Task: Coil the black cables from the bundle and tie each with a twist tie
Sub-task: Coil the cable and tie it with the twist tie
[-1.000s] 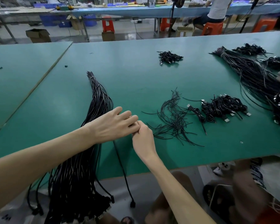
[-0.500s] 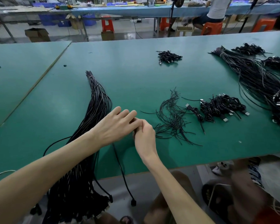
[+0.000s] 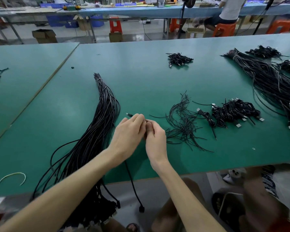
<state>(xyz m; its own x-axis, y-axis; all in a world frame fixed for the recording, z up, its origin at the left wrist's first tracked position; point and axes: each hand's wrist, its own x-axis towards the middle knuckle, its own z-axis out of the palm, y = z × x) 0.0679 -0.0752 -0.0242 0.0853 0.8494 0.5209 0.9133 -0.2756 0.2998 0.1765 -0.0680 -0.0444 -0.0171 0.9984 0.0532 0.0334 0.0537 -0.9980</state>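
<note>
Step in hand: start of coiling a single cable [image 3: 132, 181] taken from the bundle [image 3: 99, 131].

Observations:
- Left hand [image 3: 129, 131] and right hand [image 3: 155, 138] meet over the green counter [image 3: 141, 77], just right of the bundle.
- Left hand: fingers curled over the cable. Its small connector [image 3: 129, 114] sticks out past the fingertips.
- Right hand: fingers curled, pinching at the same spot against the left fingertips. The contact itself is hidden; judged to be a grip on the same cable just behind the connector.
- The rest of the cable runs from under the left wrist, over the near edge of the counter, and hangs free with its plug [image 3: 141, 209] below.
- No loop is formed yet.
- Loose twist ties [image 3: 182, 121] lie just right of the right hand. Finished coils [image 3: 233, 113] lie beyond them.

Judgement: early in this cable's cycle. The bundle is thick, so much of the task remains.

Next move calls for: anchoring the connector end in one hand, drawing up the hanging length in even loops without snagging neighbouring strands, then keeping the coil clamped while the other hand reaches right for one tie.
</note>
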